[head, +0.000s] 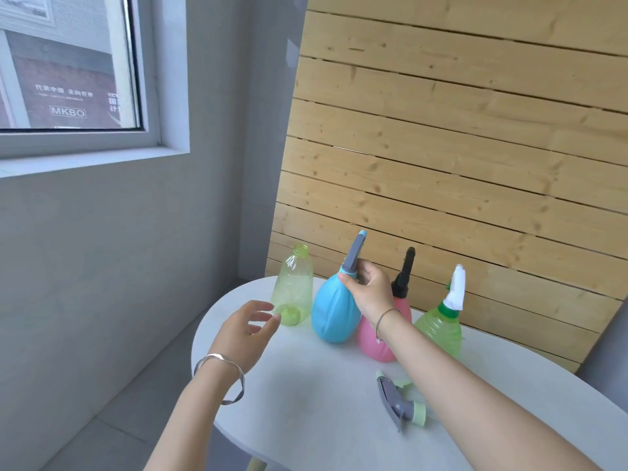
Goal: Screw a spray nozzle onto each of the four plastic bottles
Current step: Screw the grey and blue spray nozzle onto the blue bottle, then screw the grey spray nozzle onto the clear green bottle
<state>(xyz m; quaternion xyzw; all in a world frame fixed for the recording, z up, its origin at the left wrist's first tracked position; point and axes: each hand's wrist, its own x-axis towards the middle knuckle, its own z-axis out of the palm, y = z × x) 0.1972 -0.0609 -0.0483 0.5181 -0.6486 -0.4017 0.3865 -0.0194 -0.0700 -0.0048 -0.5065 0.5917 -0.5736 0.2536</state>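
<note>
Four bottles stand in a row at the back of the white table (306,402). At the far left is a clear green bottle (293,289) with a bare neck. To its right, a blue bottle (334,309) carries a grey nozzle (355,254); my right hand (368,290) grips the base of that nozzle. A pink bottle (373,341) with a black nozzle (405,271) stands behind my right wrist. A green bottle (440,329) with a white nozzle (456,288) is rightmost. A loose grey and green nozzle (401,404) lies on the table. My left hand (244,329) hovers open, fingers near the clear green bottle's base.
A slatted wooden panel (458,147) leans behind the table. A grey wall with a window (68,62) is on the left. The table's rounded edge falls away to the floor (112,419) at the left and front.
</note>
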